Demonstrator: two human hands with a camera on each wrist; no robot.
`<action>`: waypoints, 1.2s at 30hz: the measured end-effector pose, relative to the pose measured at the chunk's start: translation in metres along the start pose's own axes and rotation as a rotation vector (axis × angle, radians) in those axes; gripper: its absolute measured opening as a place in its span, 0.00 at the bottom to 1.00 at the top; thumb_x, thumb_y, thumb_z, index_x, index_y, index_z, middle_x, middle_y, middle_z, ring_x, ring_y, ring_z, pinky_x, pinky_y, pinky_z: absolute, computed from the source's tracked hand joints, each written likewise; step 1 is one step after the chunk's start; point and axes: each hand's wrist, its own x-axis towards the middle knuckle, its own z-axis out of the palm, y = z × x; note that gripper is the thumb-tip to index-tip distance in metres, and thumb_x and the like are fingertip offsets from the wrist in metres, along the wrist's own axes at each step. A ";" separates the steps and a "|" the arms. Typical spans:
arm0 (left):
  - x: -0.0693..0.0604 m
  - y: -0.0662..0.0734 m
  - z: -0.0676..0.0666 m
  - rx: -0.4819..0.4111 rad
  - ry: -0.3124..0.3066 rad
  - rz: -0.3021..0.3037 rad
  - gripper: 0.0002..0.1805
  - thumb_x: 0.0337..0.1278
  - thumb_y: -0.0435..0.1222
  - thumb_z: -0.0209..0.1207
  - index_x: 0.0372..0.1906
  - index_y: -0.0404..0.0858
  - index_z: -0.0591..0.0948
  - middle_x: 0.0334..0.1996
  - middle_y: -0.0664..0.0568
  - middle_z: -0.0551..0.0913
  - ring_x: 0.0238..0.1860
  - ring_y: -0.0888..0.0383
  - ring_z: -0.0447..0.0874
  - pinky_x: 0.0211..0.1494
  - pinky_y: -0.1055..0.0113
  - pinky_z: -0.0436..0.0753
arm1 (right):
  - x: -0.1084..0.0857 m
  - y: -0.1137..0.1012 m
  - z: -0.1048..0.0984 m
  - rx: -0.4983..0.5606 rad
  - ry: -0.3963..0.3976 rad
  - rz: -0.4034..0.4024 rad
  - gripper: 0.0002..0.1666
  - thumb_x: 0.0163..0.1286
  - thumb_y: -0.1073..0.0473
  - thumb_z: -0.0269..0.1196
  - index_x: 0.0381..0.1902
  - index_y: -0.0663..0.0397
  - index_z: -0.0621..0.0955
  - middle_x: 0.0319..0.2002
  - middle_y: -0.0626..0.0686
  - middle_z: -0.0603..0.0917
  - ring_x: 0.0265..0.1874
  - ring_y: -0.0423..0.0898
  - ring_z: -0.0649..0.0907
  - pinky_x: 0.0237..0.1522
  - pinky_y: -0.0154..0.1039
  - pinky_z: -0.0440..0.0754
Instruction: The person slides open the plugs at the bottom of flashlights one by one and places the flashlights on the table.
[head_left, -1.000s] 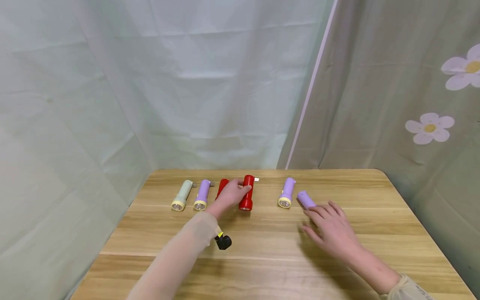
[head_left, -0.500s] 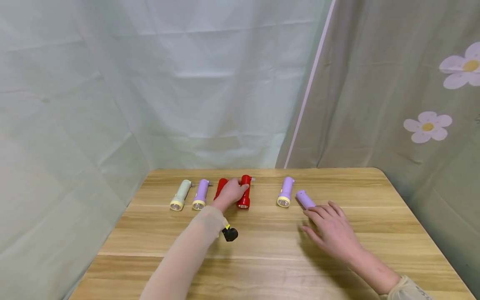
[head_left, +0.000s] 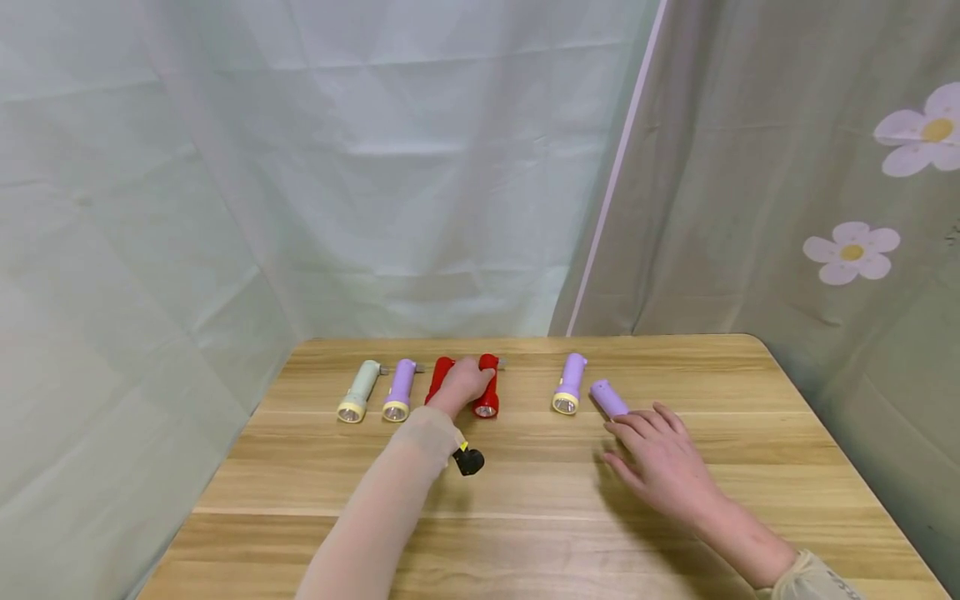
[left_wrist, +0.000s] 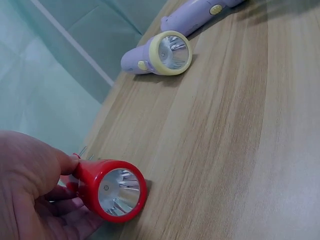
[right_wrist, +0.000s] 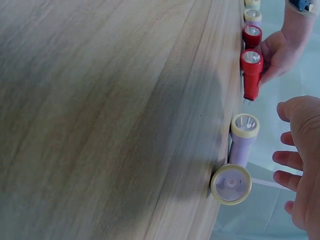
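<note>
In the head view my left hand [head_left: 465,382] grips a red flashlight [head_left: 487,398] by its body at the table's back. The left wrist view shows the thumb and fingers round that red flashlight [left_wrist: 119,192], its lens facing the camera. Just left of it lies a second red flashlight [head_left: 438,377], partly covered by the hand. My right hand [head_left: 663,454] hovers with spread, relaxed fingers near a tilted purple flashlight [head_left: 608,397], whose lens end the fingers hide. Another purple flashlight [head_left: 571,377] lies between the two hands. From the right wrist, the right hand [right_wrist: 305,160] appears to hold nothing.
Farther left lie a third purple flashlight [head_left: 401,387] and a pale green flashlight [head_left: 362,387], both with yellow rims. The wooden table [head_left: 540,517] ends at its back edge against hanging curtains [head_left: 420,208]. A black wrist camera [head_left: 469,461] sits at the left sleeve.
The held red flashlight has come down slightly and moved a little left toward the other red one. My left wrist has turned and shifted right. The right hand has stayed still.
</note>
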 end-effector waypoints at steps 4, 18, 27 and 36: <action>-0.001 0.001 -0.001 0.021 0.003 -0.002 0.17 0.76 0.43 0.54 0.40 0.31 0.79 0.32 0.45 0.76 0.35 0.49 0.76 0.45 0.60 0.76 | 0.000 -0.001 0.001 -0.003 0.002 -0.004 0.26 0.60 0.47 0.75 0.53 0.54 0.86 0.49 0.52 0.86 0.52 0.55 0.81 0.67 0.63 0.63; 0.006 -0.005 0.003 0.061 -0.016 0.011 0.17 0.77 0.42 0.51 0.40 0.31 0.79 0.32 0.44 0.77 0.36 0.48 0.76 0.47 0.59 0.76 | 0.000 0.000 0.003 0.003 -0.001 0.001 0.27 0.57 0.50 0.76 0.52 0.54 0.85 0.50 0.54 0.86 0.52 0.56 0.81 0.67 0.63 0.63; 0.000 0.004 -0.008 0.084 -0.013 0.049 0.26 0.77 0.50 0.51 0.53 0.29 0.80 0.38 0.42 0.79 0.41 0.47 0.78 0.51 0.58 0.77 | 0.002 0.007 -0.003 0.016 -0.030 0.068 0.23 0.59 0.49 0.76 0.49 0.53 0.86 0.49 0.54 0.86 0.51 0.56 0.81 0.66 0.65 0.63; -0.010 0.010 -0.015 0.089 0.057 0.257 0.40 0.73 0.55 0.55 0.78 0.37 0.62 0.75 0.40 0.66 0.74 0.42 0.63 0.74 0.48 0.66 | 0.006 0.017 -0.007 0.026 -0.111 0.210 0.28 0.65 0.47 0.73 0.57 0.57 0.82 0.53 0.57 0.85 0.55 0.60 0.80 0.68 0.66 0.61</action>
